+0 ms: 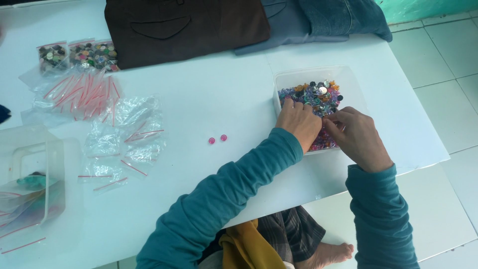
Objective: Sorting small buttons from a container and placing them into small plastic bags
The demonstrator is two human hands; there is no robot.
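Both my hands reach into a clear plastic tub (348, 79) full of mixed coloured buttons (314, 94) at the right of the white table (219, 94). My left hand (298, 122) rests on the buttons with fingers curled down among them. My right hand (358, 137) is beside it, fingertips pinched together over the pile; whether a button sits between them is hidden. Two small pink buttons (217, 139) lie loose on the table left of the tub.
Several small clear zip bags with red strips (99, 109) are scattered at the left. Three filled button bags (79, 55) lie at the back left. A clear lidded container (35, 174) stands at the left edge. Brown (184, 27) and blue (323, 20) garments lie at the back.
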